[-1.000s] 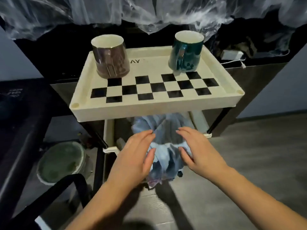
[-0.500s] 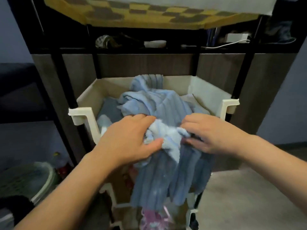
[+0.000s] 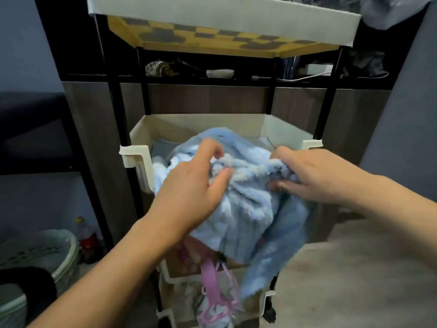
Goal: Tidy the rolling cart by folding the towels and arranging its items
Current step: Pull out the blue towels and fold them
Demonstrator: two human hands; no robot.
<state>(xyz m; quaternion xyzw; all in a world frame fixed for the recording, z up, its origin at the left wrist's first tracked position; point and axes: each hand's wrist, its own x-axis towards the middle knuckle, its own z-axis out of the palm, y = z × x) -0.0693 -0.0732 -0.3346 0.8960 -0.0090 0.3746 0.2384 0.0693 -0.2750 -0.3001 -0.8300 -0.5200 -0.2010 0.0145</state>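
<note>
A crumpled light-blue towel (image 3: 250,209) spills out of the cart's cream middle basket (image 3: 144,138) and hangs over its front edge. My left hand (image 3: 194,185) rests on the towel's left side, fingers curled into the fluffy edge. My right hand (image 3: 307,176) grips the towel's upper right part, thumb underneath the fabric. The cart's top tray (image 3: 224,15) is seen from below, with its checkered pattern showing through. Pink straps and cloth (image 3: 212,280) lie in the bottom basket (image 3: 170,275).
Black cart posts (image 3: 118,114) run up on both sides. A pale green bin (image 3: 40,256) and a bottle (image 3: 85,237) stand on the floor at the left. A dark wood cabinet (image 3: 212,98) stands behind the cart. Grey floor (image 3: 354,280) lies to the right.
My head has dropped from above the top tray to the middle basket's level. Both hands have closed on the blue towel and spread apart, lifting its edge.
</note>
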